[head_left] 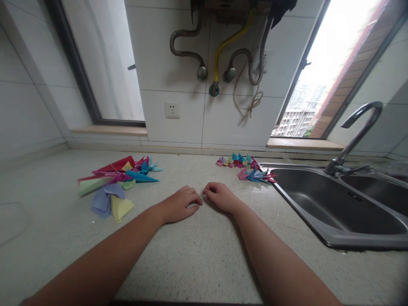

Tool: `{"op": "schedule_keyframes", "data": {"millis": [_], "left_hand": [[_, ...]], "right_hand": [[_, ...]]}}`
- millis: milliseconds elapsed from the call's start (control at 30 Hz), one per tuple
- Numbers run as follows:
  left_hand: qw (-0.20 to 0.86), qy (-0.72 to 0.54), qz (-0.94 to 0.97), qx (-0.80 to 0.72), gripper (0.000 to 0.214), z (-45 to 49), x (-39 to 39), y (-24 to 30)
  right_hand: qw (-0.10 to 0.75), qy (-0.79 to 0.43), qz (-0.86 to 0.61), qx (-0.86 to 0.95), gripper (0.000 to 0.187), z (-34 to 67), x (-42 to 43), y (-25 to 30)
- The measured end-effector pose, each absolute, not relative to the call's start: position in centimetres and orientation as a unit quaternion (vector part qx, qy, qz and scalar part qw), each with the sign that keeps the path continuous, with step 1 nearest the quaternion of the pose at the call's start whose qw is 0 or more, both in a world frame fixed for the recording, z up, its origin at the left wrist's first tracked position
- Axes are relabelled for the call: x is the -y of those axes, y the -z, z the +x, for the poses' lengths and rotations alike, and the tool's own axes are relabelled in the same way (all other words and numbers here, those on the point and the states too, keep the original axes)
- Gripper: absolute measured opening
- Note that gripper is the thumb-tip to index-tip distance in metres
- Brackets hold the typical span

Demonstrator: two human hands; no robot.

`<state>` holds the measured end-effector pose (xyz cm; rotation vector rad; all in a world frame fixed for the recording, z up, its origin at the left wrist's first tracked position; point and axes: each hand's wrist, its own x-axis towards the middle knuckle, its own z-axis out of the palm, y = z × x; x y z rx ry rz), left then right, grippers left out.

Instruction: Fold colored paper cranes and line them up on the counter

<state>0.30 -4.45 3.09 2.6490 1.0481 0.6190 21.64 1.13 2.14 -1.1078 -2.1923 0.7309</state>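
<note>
Rests half-open left hand [185, 205] on middle of tabletop [194, 263], holding nothing. Rests right hand [222, 197] close by, loosely curled; cannot tell if holding anything. See bigger papers [118, 177] toward back left corner, little folded papers [251, 174] by back edge, next to sink [363, 240].

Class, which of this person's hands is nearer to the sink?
Right. The right hand rests on the counter, left of the sink; the left hand lies farther left.

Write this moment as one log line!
left hand: resting on countertop | right hand: resting on countertop | paper pile: left | folded papers: by sink
</note>
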Motion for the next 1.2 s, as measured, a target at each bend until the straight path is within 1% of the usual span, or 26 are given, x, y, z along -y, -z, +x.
{"op": "schedule_keyframes", "data": {"millis": [500,667,900,1067,1200], "left_hand": [[0.057,-0.174,0.92,-0.346,0.02,-0.6,5.0,-4.6],[0.024,-0.185,0.911,-0.367,0.024,-1.5,4.9,-5.4],[-0.061,-0.179,0.857,-0.479,0.025,-6.1,4.0,-7.6],[-0.095,-0.228,0.733,-0.634,0.03,-13.4,3.9,-9.5],[-0.105,-0.235,0.622,-0.74,0.03,-18.7,3.9,-9.2]], "right_hand": [[0.282,-0.28,-0.406,0.823,0.021,21.6,-1.0,-2.5],[0.274,-0.277,-0.413,0.823,0.024,21.6,-1.2,-2.5],[0.26,-0.279,-0.421,0.823,0.026,21.7,-1.2,-2.7],[0.257,-0.28,-0.42,0.824,0.027,21.7,-1.3,-2.6],[0.253,-0.279,-0.419,0.826,0.027,21.7,-1.4,-2.6]]}}
